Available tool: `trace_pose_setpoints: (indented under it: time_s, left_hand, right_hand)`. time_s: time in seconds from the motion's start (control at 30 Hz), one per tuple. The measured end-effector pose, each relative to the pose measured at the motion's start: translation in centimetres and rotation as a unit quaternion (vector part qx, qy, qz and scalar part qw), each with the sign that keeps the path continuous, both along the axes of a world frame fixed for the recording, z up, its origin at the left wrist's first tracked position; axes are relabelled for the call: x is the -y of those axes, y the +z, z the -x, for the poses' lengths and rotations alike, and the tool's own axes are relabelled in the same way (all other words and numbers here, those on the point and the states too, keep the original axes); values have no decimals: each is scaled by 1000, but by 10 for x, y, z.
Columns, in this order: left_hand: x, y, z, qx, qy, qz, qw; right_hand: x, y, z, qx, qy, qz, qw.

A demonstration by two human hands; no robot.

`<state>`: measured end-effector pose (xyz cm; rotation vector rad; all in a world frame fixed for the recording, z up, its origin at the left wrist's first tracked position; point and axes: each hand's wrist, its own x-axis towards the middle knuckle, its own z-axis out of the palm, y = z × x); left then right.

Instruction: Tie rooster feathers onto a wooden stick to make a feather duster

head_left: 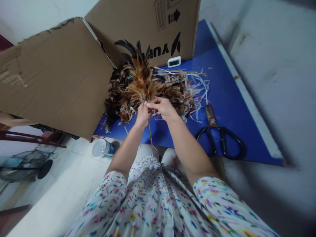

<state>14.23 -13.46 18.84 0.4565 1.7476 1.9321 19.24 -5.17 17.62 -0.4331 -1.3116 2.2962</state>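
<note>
My left hand [143,115] is closed around the thin stick of a feather duster [141,80], just below its feathers. Brown and golden feathers with dark tips fan out upward above the hand, and the bare stick [150,132] runs down toward my lap. My right hand [165,108] meets the left at the base of the feathers, thumb and fingertips pinched together. What they pinch is too small to make out. Behind both hands lies a pile of loose feathers [177,93] with white strips [197,86] trailing from its right side.
Large scissors [212,126] with black handles lie right on the blue tabletop [237,121]. Cardboard panels [61,75] stand behind and left. A small white digital device [174,62] sits before the back panel. A bucket [103,148] and a fan [24,164] are on the left floor.
</note>
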Motion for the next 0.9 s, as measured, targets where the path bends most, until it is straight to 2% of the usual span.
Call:
trace_pose_setpoints:
  time_s: [0.23,0.5,0.9]
  left_hand:
    - [0,3,-8,2,-17,-19,1000]
    - [-4,4,-12,29,16,-24,999]
    - [-7,3,-20,-8,36,-17,999]
  right_hand:
    - [-4,5,-7,24,5,-7,1000]
    - [-2,13,-13,28,-8,-37,999]
    - [-6,0,-6,21,-38,-87,995]
